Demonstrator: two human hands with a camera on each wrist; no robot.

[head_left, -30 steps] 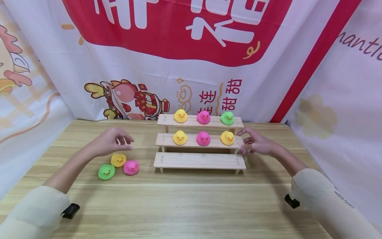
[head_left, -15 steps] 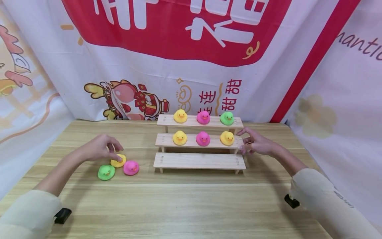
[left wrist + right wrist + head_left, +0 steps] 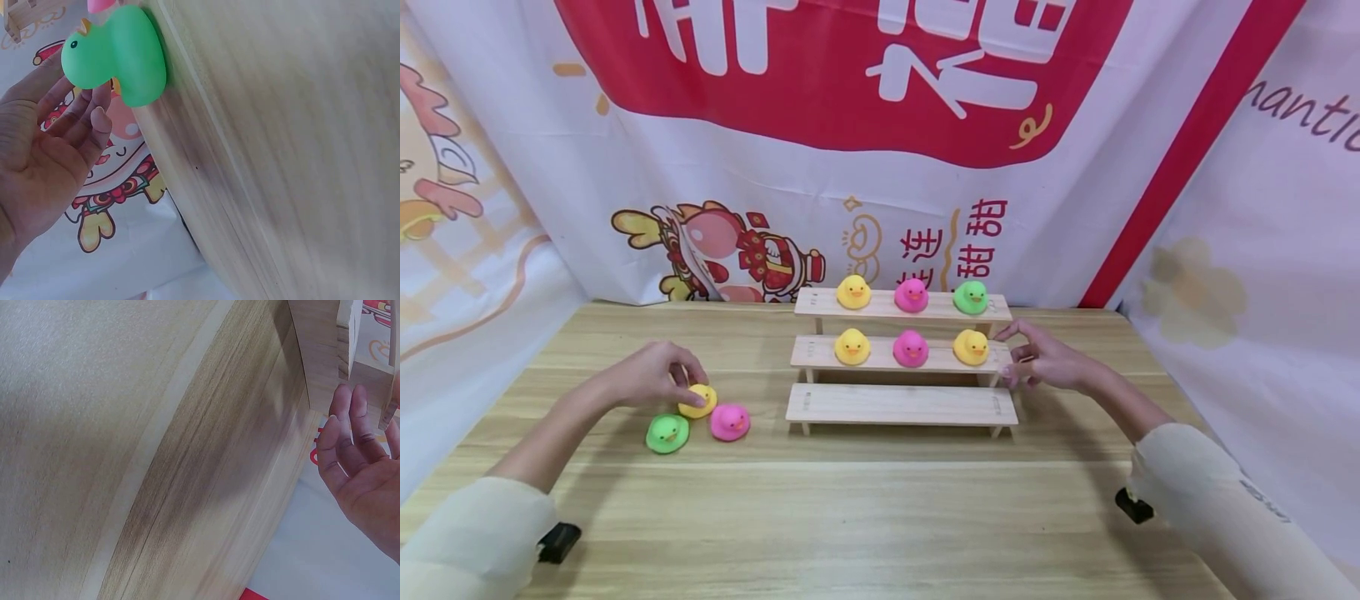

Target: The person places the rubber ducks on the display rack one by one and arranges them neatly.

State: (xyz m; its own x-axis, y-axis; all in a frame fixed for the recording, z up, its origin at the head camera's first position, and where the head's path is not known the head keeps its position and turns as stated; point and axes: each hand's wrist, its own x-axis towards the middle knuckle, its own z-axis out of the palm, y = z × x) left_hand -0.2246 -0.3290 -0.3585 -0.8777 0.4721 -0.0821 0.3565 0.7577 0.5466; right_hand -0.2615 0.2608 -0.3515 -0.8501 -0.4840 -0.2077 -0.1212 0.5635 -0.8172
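Note:
My left hand (image 3: 658, 375) pinches a yellow rubber duck (image 3: 702, 402) on the table, thumb on the near side and fingers behind. A green rubber duck (image 3: 667, 433) and a pink rubber duck (image 3: 730, 422) sit close by it. In the left wrist view the green duck (image 3: 140, 59) covers the fingertips and the yellow duck. At the right end of a three-step wooden display stand (image 3: 901, 404), my right hand (image 3: 1045, 358) holds the middle step's end between thumb and index finger. The right wrist view shows the right hand's other fingers (image 3: 359, 425) bent beside the stand.
Several ducks stand on the display: yellow (image 3: 853, 292), pink (image 3: 912, 295) and green (image 3: 971, 297) on top; yellow (image 3: 852, 347), pink (image 3: 911, 348) and yellow (image 3: 972, 347) on the middle step. The lowest step is bare. A printed cloth (image 3: 820, 133) hangs behind the table (image 3: 880, 517).
My left hand has come down and to the left onto the yellow duck and closed on it; the duck has shifted very slightly. The right hand stays at the stand.

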